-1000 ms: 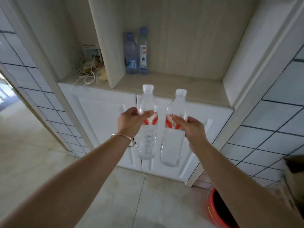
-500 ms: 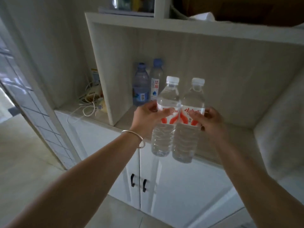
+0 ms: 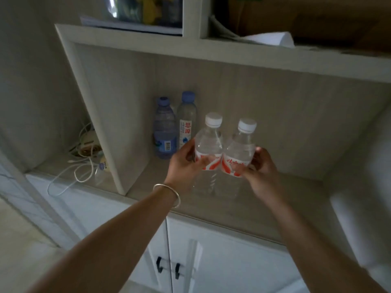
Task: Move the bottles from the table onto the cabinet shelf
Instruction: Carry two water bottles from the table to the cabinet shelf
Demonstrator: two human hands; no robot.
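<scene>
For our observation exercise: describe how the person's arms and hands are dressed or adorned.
Both forearms are bare, no sleeves or gloves in view. The left wrist carries a thin silver-coloured bangle. The left hand and right hand show no rings that I can make out.

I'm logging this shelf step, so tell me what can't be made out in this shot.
Head view only:
- Whether the two held bottles rest on the shelf: their clear bases are blurred.
- Their red labels: partly covered by the left hand and right hand.
- Upper compartments: cut off by the top edge.
</scene>
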